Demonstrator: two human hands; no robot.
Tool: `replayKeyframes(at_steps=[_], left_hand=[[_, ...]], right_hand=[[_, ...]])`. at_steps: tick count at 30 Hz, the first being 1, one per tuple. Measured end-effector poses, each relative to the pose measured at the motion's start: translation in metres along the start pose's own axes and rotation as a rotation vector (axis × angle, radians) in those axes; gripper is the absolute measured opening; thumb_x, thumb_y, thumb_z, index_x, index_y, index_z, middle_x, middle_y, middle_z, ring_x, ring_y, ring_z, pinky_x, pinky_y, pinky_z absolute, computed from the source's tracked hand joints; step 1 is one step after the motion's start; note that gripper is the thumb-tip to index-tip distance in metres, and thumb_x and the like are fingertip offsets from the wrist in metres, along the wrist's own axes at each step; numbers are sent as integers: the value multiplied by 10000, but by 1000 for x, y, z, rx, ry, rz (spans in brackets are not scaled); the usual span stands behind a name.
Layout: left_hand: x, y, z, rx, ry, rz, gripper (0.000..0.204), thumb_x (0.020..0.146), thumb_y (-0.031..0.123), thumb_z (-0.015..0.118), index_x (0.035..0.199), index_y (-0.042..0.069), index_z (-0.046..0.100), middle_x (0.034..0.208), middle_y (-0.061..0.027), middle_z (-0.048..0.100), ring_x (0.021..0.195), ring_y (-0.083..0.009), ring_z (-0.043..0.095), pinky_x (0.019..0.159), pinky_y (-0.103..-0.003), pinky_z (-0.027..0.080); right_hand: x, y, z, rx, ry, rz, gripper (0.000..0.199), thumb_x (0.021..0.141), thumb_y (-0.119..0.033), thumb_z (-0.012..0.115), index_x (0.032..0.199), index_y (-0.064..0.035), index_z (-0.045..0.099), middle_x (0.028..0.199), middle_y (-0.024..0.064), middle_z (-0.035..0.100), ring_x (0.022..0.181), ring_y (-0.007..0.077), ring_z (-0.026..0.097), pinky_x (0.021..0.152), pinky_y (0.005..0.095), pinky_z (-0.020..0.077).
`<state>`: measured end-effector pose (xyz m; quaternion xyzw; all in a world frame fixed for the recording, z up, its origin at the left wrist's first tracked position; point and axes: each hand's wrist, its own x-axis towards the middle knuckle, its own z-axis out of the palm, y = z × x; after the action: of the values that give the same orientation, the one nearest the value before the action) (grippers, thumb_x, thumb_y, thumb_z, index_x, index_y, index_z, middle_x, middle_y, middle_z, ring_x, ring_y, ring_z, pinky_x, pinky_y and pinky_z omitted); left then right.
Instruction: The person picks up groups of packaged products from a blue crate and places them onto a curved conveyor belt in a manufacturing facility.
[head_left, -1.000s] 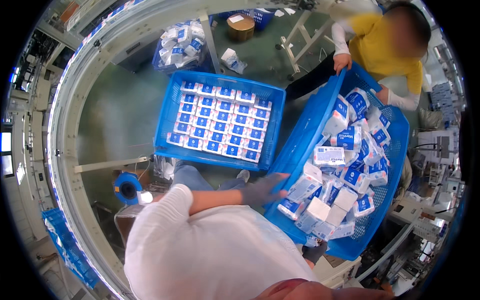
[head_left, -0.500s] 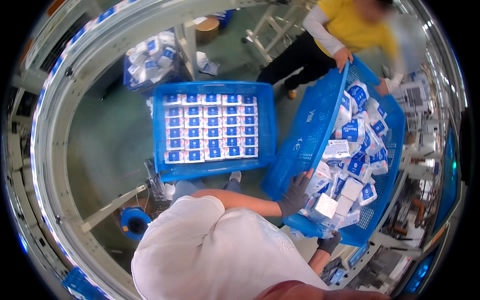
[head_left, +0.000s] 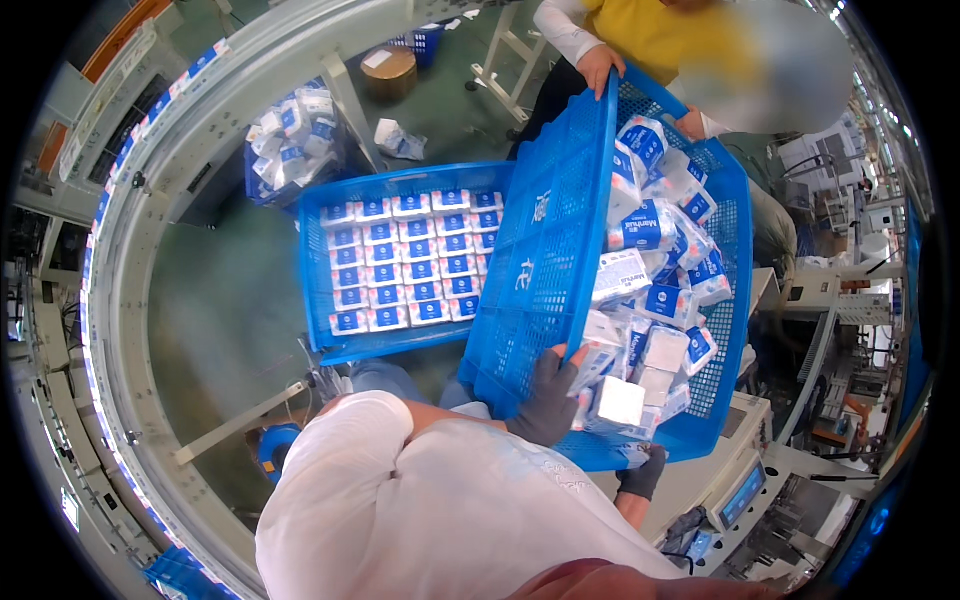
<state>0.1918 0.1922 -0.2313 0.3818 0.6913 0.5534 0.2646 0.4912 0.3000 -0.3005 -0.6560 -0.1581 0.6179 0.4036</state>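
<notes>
Head view: a white-shirted person looks down on a tilted blue crate [head_left: 535, 250] carried at both ends.
Right hand [head_left: 643, 474]: dark-gloved, at the crate's near end, its grip closed on the edge there; some of the fingers are hidden.
Left hand [head_left: 545, 402]: grey glove with bare fingertips, its grip closed over the rim of the crate's left wall, near the lower end.
Loose packs [head_left: 645, 225]: white-and-blue wrapped, heaped at all angles inside the tilted crate, a few pale ends facing up near the hands.
Screen [head_left: 742, 494]: lit blue, on a pale machine to the right of the right hand.
Second crate [head_left: 415, 179]: blue, level, left of the tilted one, which hides its right end; packs [head_left: 384, 253] stand in it in neat rows.
Co-worker [head_left: 640, 38]: yellow top, pale sleeves, one hand [head_left: 601, 68] on the far rim's left corner, the other [head_left: 691, 123] farther right.
Dark blue bin [head_left: 318, 177]: beyond the second crate, piled with similar packs.
Brown drum [head_left: 389, 76]: on the green floor, farther back.
</notes>
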Motion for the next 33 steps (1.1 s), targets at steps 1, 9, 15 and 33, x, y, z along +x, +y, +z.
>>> replayKeyframes(at_steps=[1, 9, 15, 33], left_hand=[[-2, -10, -16, 14, 34, 27, 734, 714, -46, 529, 1426, 22, 363, 1284, -254, 355, 1201, -443, 366, 1049, -476, 307], [2, -75, -231, 140, 14, 125, 704, 743, -52, 509, 1428, 47, 380, 1357, -239, 420, 1281, -409, 403, 1064, -417, 357], [18, -147, -384, 151, -116, 211, 731, 735, -59, 505, 1442, 54, 361, 1394, -217, 454, 1321, -349, 425, 1083, -382, 351], [64, -124, -604, 175, -392, 41, 748, 707, -65, 494, 1437, -18, 340, 1395, -224, 458, 1331, -328, 422, 1099, -359, 320]], right_hand=[[5, 21, 3, 10, -29, 100, 380, 855, -289, 469, 1143, -46, 515, 1089, 152, 580, 978, 317, 594, 824, 469, 510], [-144, 167, 116, -386, -317, -61, 217, 830, -247, 552, 903, -44, 572, 858, 121, 605, 777, 241, 609, 681, 383, 523], [-251, 248, 197, -307, -403, 308, 258, 855, -280, 537, 962, -47, 568, 905, 131, 608, 816, 246, 605, 719, 385, 514], [-429, 365, 311, -267, -353, 608, 388, 932, -378, 492, 1136, -55, 557, 1044, 162, 615, 935, 259, 592, 833, 391, 489]])
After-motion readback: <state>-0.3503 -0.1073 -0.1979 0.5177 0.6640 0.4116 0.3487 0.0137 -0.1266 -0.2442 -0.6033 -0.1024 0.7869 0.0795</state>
